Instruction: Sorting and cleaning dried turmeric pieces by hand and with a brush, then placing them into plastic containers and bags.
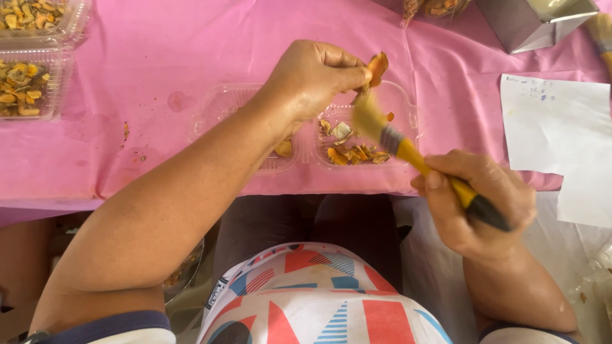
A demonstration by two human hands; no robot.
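Observation:
My left hand (312,76) pinches a small orange dried piece (378,67) above an open clear plastic clamshell box (408,111). My right hand (478,197) grips a paintbrush (408,153) with a yellow and black handle; its blurred bristles sit just below the orange piece. Several orange and pale pieces (354,153) lie in the right half of the clamshell box, and one piece (284,148) shows in the left half, partly hidden by my left forearm.
A pink cloth (159,57) covers the table. Two clear boxes of orange pieces (29,86) stand at the far left. A white sheet of paper (554,127) lies at the right, a grey cardboard box (529,25) behind it, another brush (602,35) at the far right.

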